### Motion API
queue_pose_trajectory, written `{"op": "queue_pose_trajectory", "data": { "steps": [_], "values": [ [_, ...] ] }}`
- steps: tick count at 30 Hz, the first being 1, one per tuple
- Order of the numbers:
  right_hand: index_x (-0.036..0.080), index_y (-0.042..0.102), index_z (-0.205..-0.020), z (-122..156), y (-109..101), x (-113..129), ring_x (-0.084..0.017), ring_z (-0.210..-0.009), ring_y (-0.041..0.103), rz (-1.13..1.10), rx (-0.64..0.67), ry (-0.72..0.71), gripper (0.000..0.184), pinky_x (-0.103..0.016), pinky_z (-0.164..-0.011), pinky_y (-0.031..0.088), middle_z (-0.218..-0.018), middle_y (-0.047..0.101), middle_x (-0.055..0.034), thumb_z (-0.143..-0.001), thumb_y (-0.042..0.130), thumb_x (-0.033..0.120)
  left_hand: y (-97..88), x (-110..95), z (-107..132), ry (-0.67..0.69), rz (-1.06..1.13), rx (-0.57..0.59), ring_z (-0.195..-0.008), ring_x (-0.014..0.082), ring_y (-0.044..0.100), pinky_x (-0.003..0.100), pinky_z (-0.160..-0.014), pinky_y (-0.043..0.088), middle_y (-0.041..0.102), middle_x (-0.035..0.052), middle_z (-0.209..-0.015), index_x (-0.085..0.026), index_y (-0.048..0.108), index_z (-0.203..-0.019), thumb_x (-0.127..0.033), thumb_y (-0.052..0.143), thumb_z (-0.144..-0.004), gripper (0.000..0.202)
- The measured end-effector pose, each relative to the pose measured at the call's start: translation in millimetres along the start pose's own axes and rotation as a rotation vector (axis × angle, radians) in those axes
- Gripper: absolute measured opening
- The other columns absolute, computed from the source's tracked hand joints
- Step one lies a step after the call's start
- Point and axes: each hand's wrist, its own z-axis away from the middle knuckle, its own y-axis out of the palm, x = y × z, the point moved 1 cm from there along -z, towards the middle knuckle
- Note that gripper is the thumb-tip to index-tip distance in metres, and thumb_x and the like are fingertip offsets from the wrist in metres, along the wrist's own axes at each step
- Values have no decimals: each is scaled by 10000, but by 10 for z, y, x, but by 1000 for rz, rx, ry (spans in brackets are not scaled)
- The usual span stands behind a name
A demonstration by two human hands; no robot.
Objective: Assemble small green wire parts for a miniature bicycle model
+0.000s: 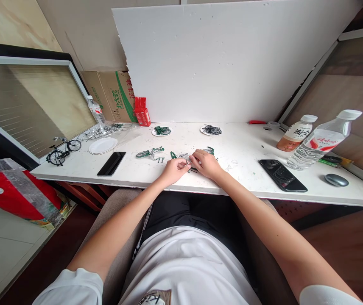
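Observation:
Close together over the table's front middle, my left hand (175, 170) and my right hand (205, 163) are both closed in a pinch. Between their fingertips is a small, thin piece, too small to name. Green model bicycle parts (173, 155) lie just behind my left fingers, and another green part with a wheel (209, 150) shows behind my right hand. To the left rests a partly built green model bicycle (149, 153), with a small green piece (160, 160) near it. A black model bicycle (63, 151) stands upright at the table's left end.
Two small plates hold green parts (161, 131) and black parts (211, 130) at the back. A white plate (103, 145) and a phone (112, 164) lie left. On the right are another phone (282, 175), a brown drink bottle (297, 133), a water bottle (323, 142) and a mouse (336, 180).

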Motion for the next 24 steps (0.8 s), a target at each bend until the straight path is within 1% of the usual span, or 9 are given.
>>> {"op": "queue_pose_trajectory", "data": {
  "steps": [4, 11, 17, 24],
  "values": [
    [202, 633, -862, -2, -8, 14, -196, -765, 575, 9, 38, 25, 363, -313, -662, 329, -897, 664, -85, -1121, 429, 353, 3, 13, 1, 11, -21, -1, -769, 193, 675, 286, -725, 516, 748, 69, -825, -163, 715, -832, -435, 757, -906, 285],
    [196, 641, -868, -5, 17, -6, -204, -784, 588, 8, 68, 34, 362, -312, -684, 335, -895, 686, -91, -1123, 426, 336, 9, 11, 3, 4, -25, 1, -753, 182, 649, 285, -720, 491, 728, 59, -813, -167, 699, -830, -388, 747, -904, 238],
    [190, 648, -871, -7, 32, -26, -201, -792, 591, 16, 96, 37, 374, -308, -690, 324, -896, 698, -91, -1129, 421, 337, 15, 15, 5, 3, -36, 0, -748, 173, 641, 281, -721, 490, 727, 56, -819, -167, 692, -822, -387, 724, -915, 241],
    [188, 649, -850, -10, 36, -27, -199, -767, 550, 32, 111, 26, 393, -313, -690, 310, -857, 679, -87, -1125, 406, 330, 10, 2, 9, -7, -61, 3, -752, 173, 641, 284, -728, 495, 719, 35, -804, -175, 688, -822, -389, 732, -902, 233]
  ]
}}
